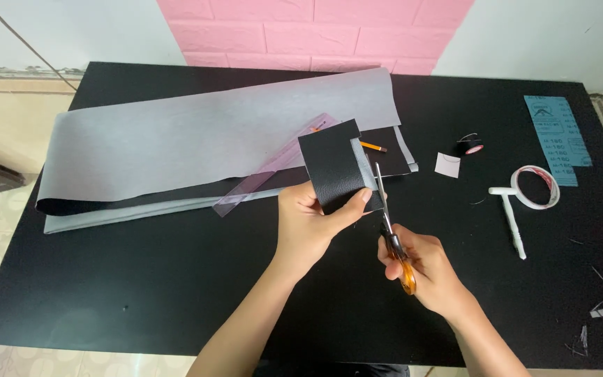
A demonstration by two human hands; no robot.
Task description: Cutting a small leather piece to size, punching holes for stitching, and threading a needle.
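From the head view, the left hand [310, 222] pinches a small black leather piece [334, 167] above the black table [141, 279], while the right hand [420, 269] grips orange-handled scissors [391, 230], blades at its right edge; trimming looks underway, calling for a steady straight cut.

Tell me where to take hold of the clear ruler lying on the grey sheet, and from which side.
Grip the clear ruler at its lower left end, coming from the table's near side. That end juts past the folded grey sheet onto the black table, so fingers can pinch its long edges; the upper end hides behind the black piece.
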